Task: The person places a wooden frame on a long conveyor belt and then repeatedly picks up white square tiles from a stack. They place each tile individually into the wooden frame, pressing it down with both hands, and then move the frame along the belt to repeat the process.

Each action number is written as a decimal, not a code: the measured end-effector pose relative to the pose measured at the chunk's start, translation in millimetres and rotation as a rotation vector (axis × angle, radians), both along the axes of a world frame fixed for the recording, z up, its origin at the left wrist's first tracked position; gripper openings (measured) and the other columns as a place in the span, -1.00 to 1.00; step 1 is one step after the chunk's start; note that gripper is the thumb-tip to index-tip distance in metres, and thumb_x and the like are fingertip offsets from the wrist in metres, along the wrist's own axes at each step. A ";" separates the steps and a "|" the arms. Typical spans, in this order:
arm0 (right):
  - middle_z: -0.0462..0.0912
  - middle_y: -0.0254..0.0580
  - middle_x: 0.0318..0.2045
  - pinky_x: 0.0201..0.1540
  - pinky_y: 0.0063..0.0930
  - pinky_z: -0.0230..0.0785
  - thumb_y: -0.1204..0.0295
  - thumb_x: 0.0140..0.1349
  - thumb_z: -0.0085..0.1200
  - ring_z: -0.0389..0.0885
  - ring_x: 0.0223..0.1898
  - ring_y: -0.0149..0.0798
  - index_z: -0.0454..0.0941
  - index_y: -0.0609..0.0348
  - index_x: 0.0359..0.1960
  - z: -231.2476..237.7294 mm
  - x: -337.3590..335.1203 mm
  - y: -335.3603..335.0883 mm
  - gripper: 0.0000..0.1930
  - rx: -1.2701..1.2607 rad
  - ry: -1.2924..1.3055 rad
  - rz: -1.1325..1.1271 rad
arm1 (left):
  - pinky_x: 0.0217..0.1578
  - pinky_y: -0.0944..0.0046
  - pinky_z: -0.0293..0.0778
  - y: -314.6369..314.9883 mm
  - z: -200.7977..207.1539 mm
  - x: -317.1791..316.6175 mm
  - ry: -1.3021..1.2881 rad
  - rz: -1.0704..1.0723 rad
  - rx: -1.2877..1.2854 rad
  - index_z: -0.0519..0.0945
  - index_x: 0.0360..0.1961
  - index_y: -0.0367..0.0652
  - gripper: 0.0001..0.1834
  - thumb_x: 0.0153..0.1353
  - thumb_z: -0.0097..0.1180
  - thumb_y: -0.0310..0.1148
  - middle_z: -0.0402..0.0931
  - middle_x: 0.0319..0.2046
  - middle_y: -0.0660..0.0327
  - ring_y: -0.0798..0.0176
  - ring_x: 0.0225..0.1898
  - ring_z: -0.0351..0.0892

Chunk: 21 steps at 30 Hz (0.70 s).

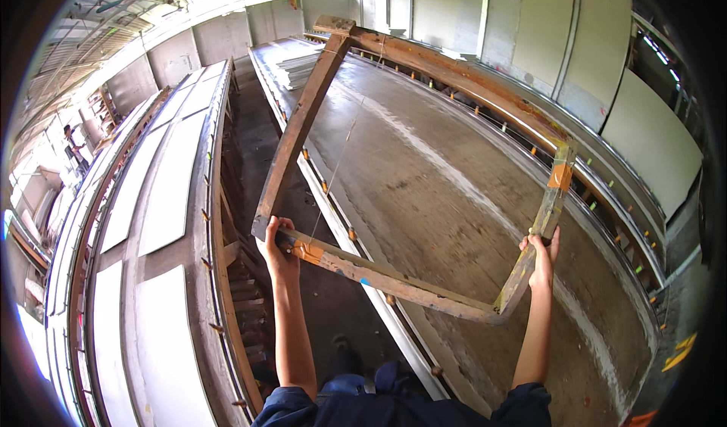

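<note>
A large, worn wooden frame is held up in front of me, tilted over the long brown table. My left hand is closed around its near left corner. My right hand grips the short right-hand bar, with the thumb and some fingers showing around the wood. Orange tape is wrapped on the bars near both hands. The table shows through the frame's opening, and a thin thread slants across the left part. The frame's far left corner has a protruding block end.
On the left, another long table carries white sheets. A dark aisle runs between the tables. Pegs line the table edges. A stack of pale sheets lies at the far end. A person stands far left.
</note>
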State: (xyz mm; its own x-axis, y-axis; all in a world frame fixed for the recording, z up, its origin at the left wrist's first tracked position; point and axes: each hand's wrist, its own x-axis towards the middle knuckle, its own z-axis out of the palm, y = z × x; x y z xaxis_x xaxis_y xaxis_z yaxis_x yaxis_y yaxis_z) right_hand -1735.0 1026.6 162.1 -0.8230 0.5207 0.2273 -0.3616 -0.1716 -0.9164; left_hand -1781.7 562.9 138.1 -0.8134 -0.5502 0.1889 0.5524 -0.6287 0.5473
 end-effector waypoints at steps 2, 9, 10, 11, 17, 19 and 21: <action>0.42 -0.24 -0.35 -0.41 -0.43 0.33 0.65 0.09 -0.02 0.43 -0.52 -0.36 0.08 0.09 0.20 -5.5 -35.0 -25.7 -0.39 0.021 0.010 0.046 | -0.47 0.45 0.37 -25.5 -9.5 -24.8 -0.009 0.027 -0.069 0.44 -0.36 -0.15 -0.84 0.12 0.17 -0.39 0.44 -0.55 0.28 0.40 -0.50 0.44; 0.42 -0.24 -0.33 -0.39 -0.39 0.33 0.60 0.07 0.02 0.43 -0.51 -0.35 0.00 0.09 0.28 -22.2 -172.9 -127.6 -0.29 0.015 -0.014 0.031 | -0.29 0.36 0.46 -121.3 -11.7 -164.3 0.049 0.071 -0.082 0.41 -0.20 -0.17 -0.75 0.11 0.17 -0.47 0.42 -0.48 0.29 0.40 -0.37 0.47; 0.42 -0.24 -0.33 -0.39 -0.39 0.33 0.60 0.07 0.03 0.43 -0.51 -0.35 -0.01 0.09 0.29 -21.3 -193.3 -144.3 -0.28 0.000 -0.015 0.022 | -0.24 0.31 0.48 -127.8 -2.3 -182.7 0.024 0.108 -0.024 0.35 -0.07 -0.12 -0.63 0.11 0.17 -0.46 0.42 -0.42 0.26 0.38 -0.37 0.48; 0.42 -0.24 -0.33 -0.38 -0.38 0.34 0.60 0.07 0.03 0.43 -0.50 -0.35 -0.03 0.09 0.30 -18.9 -212.6 -160.7 -0.26 -0.014 -0.016 0.011 | -0.19 0.26 0.50 -135.5 8.2 -200.3 -0.001 0.145 0.034 0.30 0.06 -0.08 -0.51 0.11 0.17 -0.45 0.43 -0.36 0.24 0.36 -0.36 0.48; 0.44 -0.29 -0.36 -0.37 -0.44 0.32 0.59 0.09 0.05 0.44 -0.49 -0.39 0.27 0.12 0.00 9.0 -301.6 -237.1 -0.59 0.131 -0.017 0.067 | -0.48 0.37 0.40 -197.0 5.9 -293.9 -0.054 0.158 0.178 0.19 0.05 0.11 -0.44 0.06 0.15 -0.45 0.32 -0.39 0.23 0.37 -0.53 0.32; 0.45 -0.30 -0.35 -0.36 -0.45 0.33 0.57 0.09 0.08 0.46 -0.47 -0.39 0.31 0.11 -0.04 15.9 -330.2 -249.9 -0.63 0.184 -0.027 0.088 | -0.54 0.41 0.32 -210.8 2.9 -322.0 -0.043 0.198 0.205 0.21 -0.02 0.09 -0.49 0.02 0.12 -0.48 0.29 -0.45 0.25 0.40 -0.57 0.27; 0.47 -0.30 -0.34 -0.34 -0.46 0.34 0.54 0.09 0.10 0.48 -0.45 -0.39 0.33 0.10 -0.04 19.8 -358.4 -263.4 -0.62 0.231 -0.040 0.103 | -0.54 0.42 0.32 -221.0 -2.4 -348.7 -0.035 0.200 0.225 0.22 -0.06 0.09 -0.52 0.01 0.09 -0.50 0.27 -0.48 0.27 0.41 -0.58 0.26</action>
